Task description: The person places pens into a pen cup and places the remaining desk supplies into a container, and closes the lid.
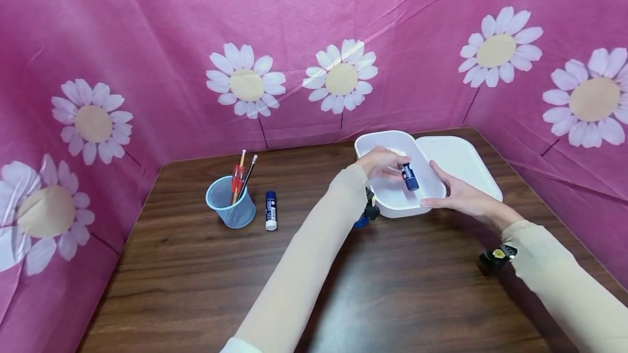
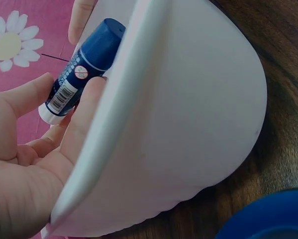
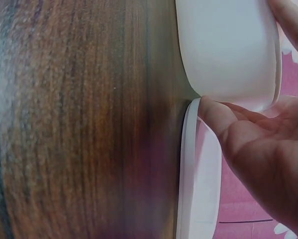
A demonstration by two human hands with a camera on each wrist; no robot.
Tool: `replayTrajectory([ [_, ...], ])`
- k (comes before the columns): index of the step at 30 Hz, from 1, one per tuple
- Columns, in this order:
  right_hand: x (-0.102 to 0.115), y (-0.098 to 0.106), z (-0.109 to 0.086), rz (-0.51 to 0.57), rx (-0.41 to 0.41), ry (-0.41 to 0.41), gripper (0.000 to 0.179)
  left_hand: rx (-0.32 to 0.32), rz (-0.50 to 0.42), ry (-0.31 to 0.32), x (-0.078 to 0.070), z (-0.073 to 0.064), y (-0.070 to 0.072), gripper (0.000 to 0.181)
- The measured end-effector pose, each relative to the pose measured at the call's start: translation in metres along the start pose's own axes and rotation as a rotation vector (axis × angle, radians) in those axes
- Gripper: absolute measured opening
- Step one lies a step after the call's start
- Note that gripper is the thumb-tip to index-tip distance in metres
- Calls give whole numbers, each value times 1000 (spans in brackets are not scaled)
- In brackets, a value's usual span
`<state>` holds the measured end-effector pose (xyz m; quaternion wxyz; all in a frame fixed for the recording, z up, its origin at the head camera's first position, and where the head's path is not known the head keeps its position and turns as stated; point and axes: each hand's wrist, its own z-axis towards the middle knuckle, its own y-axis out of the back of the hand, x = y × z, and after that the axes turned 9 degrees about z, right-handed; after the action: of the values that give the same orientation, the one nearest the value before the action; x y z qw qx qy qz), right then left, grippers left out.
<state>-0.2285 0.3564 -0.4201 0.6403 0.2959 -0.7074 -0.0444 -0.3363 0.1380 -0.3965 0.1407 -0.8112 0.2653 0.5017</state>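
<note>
My left hand (image 1: pixel 385 162) pinches a blue glue stick (image 1: pixel 409 176) with a white end, held tilted inside the white plastic box (image 1: pixel 387 208). In the left wrist view the thumb and fingers of that hand grip the glue stick (image 2: pixel 81 72) behind the box's rim (image 2: pixel 121 94). At the box's near right corner my right hand (image 1: pixel 461 195) holds the wall, thumb and fingers spread around it. The right wrist view shows a fingertip low on the box (image 3: pixel 228 50), beside the edge of the white lid (image 3: pixel 189 159).
A blue mesh pencil cup (image 1: pixel 230 206) holds pencils and red-capped pens on the left. Beside it lies another glue stick (image 1: pixel 271 211). The flat white lid (image 1: pixel 458 162) lies right of the box. A blue round object (image 2: pixel 273 216) sits by the box, partly hidden. Pink flowered cloth (image 1: pixel 304 10) backs the table.
</note>
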Motion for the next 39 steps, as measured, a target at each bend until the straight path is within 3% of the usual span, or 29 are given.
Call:
replayTrajectory([
  [7,0,0,-1,11,2,-1,112,39,-25,41,5,8,-6,14],
  [19,1,-1,-1,47,9,-16,111,-16,-30,46,18,12,-23,14],
  [39,1,-1,0,50,2,-14,112,-35,-39,73,18,11,-23,12],
])
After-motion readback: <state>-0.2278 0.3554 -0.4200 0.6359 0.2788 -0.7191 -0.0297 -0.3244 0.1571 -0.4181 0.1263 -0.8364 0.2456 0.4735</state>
